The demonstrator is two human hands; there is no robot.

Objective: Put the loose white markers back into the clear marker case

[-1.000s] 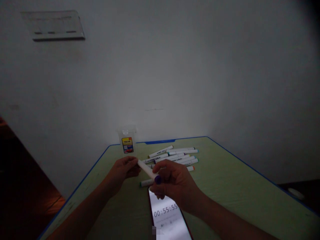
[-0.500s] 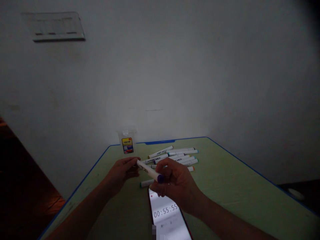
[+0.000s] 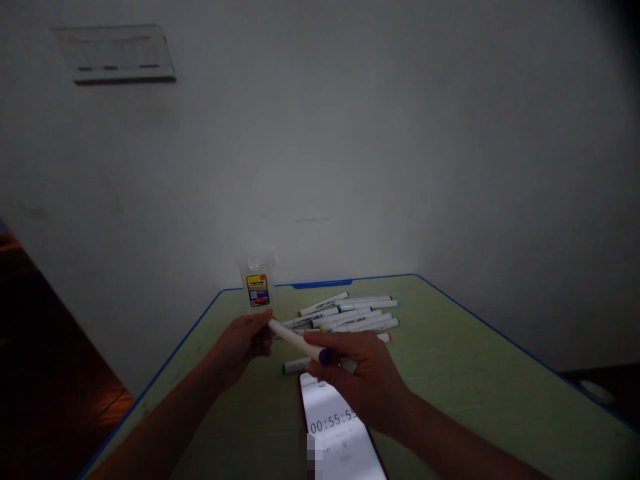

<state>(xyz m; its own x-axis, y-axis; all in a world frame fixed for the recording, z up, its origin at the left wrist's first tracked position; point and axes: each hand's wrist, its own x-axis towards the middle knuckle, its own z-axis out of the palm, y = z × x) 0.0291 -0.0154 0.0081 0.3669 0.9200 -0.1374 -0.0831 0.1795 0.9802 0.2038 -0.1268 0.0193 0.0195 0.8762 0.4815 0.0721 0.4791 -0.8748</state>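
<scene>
White marker [image 3: 295, 341], light, stiff, smooth-barrelled, held up over the green table [image 3: 475, 373] toward its far edge! Left hand [image 3: 243, 343] has its fingers closed on one end, right hand [image 3: 363, 383] pinches narrowly by the purple cap. Open room toward the right edge; lit phone [image 3: 333, 427] below, loose markers [image 3: 345, 315] and clear plastic tub [image 3: 257, 283] beyond.
</scene>
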